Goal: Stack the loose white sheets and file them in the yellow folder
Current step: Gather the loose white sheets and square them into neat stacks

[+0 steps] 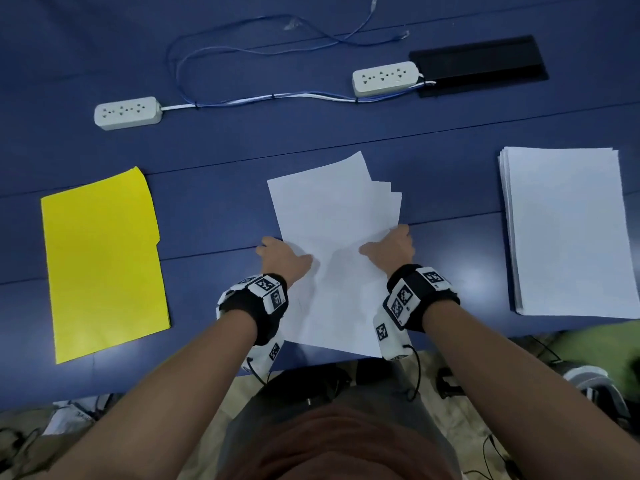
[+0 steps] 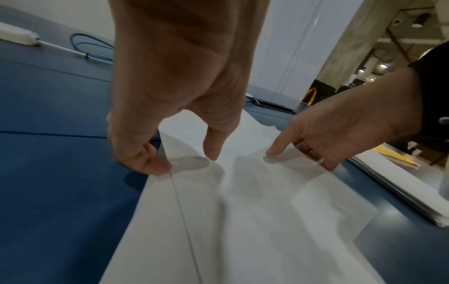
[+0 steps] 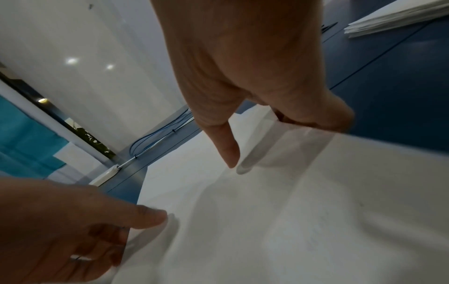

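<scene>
**Both hands at the edges of the loose sheets, mid-table**

Nearest the head camera: the two forearms, each with a black wrist strap carrying white coded markers. Beyond them, the left hand (image 1: 282,259) and right hand (image 1: 391,249) gripped the loose white sheets (image 1: 332,216) from opposite side edges. Left wrist view showed the left thumb on top of the paper and the left fingers (image 2: 143,159) curled under the left edge, pinching it. Right wrist view showed the same on the other side: thumb on top, right fingers (image 3: 323,117) wrapped round the right edge. The paper buckled slightly between the two hands. The sheets were fanned, with several corners offset at the far end past the fingertips; they lay on the blue table (image 1: 214,161).

The yellow folder (image 1: 104,265) lay closed and flat, well apart to the left of the left fingers. A thick paper stack (image 1: 564,230) sat well apart to the right of the right fingers. Far beyond the fingertips: two white power strips (image 1: 128,112), joined by a white cord with blue cable looped alongside, and a black panel (image 1: 481,64).
</scene>
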